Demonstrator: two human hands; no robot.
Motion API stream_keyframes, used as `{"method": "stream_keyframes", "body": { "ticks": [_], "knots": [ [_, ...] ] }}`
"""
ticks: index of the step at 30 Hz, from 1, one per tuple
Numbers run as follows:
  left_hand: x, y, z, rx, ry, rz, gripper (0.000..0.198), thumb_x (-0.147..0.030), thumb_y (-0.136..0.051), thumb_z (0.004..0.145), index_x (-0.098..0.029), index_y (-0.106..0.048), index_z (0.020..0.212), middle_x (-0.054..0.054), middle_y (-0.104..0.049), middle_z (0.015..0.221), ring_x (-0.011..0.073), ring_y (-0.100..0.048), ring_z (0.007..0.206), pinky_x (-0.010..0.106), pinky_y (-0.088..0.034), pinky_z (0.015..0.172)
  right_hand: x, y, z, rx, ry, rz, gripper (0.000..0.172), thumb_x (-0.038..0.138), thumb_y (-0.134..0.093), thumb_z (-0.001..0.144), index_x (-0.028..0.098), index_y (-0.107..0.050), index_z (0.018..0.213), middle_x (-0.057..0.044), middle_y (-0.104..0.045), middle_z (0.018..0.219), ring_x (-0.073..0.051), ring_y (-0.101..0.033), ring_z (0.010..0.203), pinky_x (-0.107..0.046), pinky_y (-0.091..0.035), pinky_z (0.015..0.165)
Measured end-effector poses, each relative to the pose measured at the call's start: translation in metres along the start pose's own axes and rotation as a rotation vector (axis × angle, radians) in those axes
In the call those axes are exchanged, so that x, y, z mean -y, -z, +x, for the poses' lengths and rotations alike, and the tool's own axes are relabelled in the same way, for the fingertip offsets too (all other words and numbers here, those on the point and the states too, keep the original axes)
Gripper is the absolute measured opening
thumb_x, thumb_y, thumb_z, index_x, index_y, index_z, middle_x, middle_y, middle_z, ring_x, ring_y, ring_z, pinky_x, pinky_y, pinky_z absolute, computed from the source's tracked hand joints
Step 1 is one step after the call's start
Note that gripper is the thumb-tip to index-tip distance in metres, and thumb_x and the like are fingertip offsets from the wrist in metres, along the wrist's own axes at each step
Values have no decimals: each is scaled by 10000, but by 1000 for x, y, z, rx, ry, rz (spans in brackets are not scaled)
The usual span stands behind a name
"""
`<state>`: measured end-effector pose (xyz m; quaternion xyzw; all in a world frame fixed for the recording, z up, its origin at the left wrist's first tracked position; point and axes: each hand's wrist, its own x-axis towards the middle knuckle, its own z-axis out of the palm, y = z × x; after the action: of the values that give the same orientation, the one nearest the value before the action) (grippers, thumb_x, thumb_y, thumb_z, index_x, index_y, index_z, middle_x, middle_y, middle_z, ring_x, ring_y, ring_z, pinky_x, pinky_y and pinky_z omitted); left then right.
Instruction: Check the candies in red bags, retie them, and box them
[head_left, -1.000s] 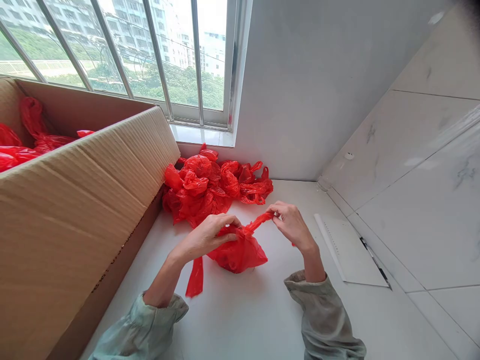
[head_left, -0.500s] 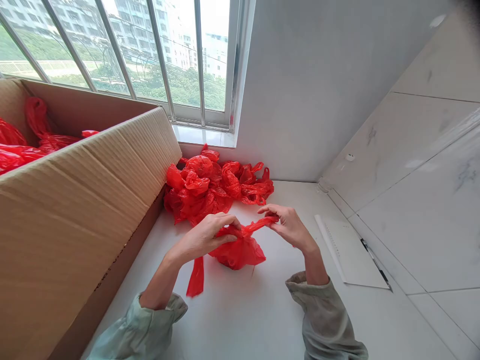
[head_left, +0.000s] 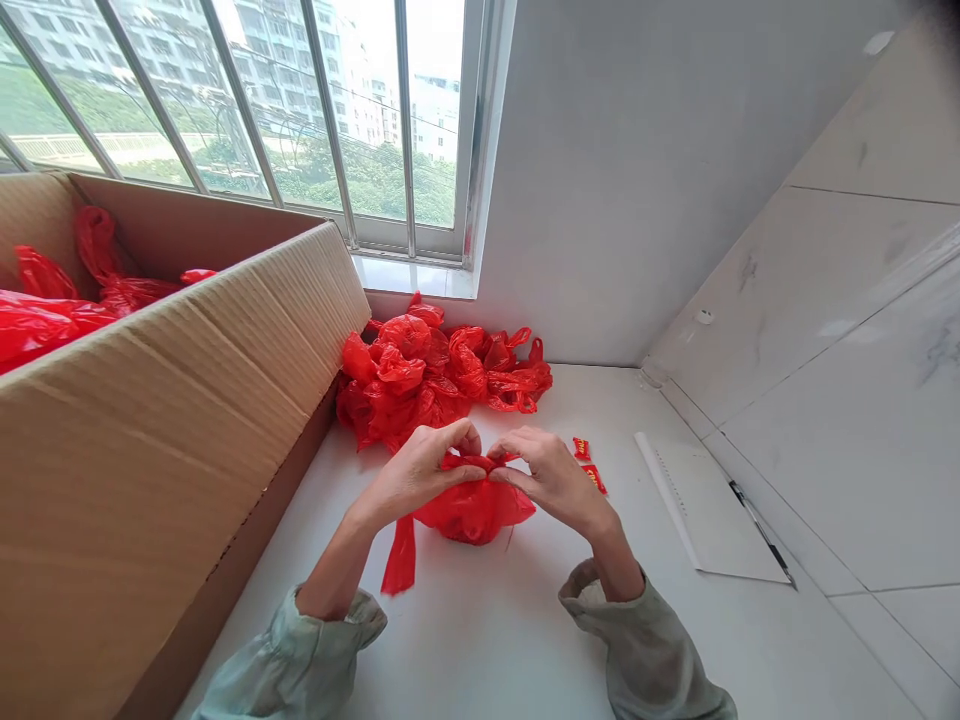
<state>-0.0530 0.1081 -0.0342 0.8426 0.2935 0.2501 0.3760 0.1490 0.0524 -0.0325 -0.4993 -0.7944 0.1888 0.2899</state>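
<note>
A small red plastic bag point(head_left: 469, 510) sits on the white counter point(head_left: 495, 630) in front of me, bulging as if filled. My left hand point(head_left: 420, 470) pinches its gathered top from the left, and one loose handle strip point(head_left: 399, 555) hangs down below that wrist. My right hand point(head_left: 547, 475) grips the same gathered top from the right, fingers closed on the other handle. The two hands almost touch above the bag. Two small red wrapped pieces point(head_left: 589, 465) lie on the counter just right of my right hand.
A pile of knotted red bags point(head_left: 439, 375) lies against the back wall. A large open cardboard box point(head_left: 150, 420) with more red bags point(head_left: 52, 305) fills the left. A white notebook point(head_left: 701, 505) with a pen point(head_left: 761, 530) lies at the right by the tiled wall.
My right hand has come in leftward, bringing the stretched handle back to the bag's top beside my left hand. The small red pieces it had covered now show.
</note>
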Motion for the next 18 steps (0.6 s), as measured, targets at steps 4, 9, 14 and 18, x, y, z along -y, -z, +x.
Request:
{"method": "stream_keyframes", "body": {
  "ticks": [4,9,14,18],
  "knots": [
    [-4,8,-4,5,1,-29,105,-251,-623,864,-194,-544,825,-49,-608,809,117,-548,744,224,-433,671,3,1,-3,-94,-24,14,93,172,-603,899,232,-616,829,11,-679,854,-179,-594,846,-357,-440,863],
    [7,4,-10,60,27,5,87,-179,-649,822,-191,-573,861,-42,-636,845,140,-585,791,250,-448,713,5,0,-8,95,-118,65,213,282,-633,858,267,-609,1070,-36,-648,1087,-226,-595,985,-354,-479,830],
    [12,4,-28,43,89,124,281,-195,-760,763,-201,-604,997,26,-667,1062,230,-604,999,320,-459,829,-5,-28,-7,237,-92,72,419,224,-570,806,312,-556,1215,-46,-658,1105,-241,-620,988,-361,-497,853],
    [-2,17,-49,-87,145,238,297,-284,-774,794,-204,-616,1032,62,-678,1080,245,-634,982,341,-472,827,-23,-41,1,291,-22,-31,128,306,-556,764,322,-672,815,-49,-673,767,-248,-632,729,-348,-500,667]
  ]
}}
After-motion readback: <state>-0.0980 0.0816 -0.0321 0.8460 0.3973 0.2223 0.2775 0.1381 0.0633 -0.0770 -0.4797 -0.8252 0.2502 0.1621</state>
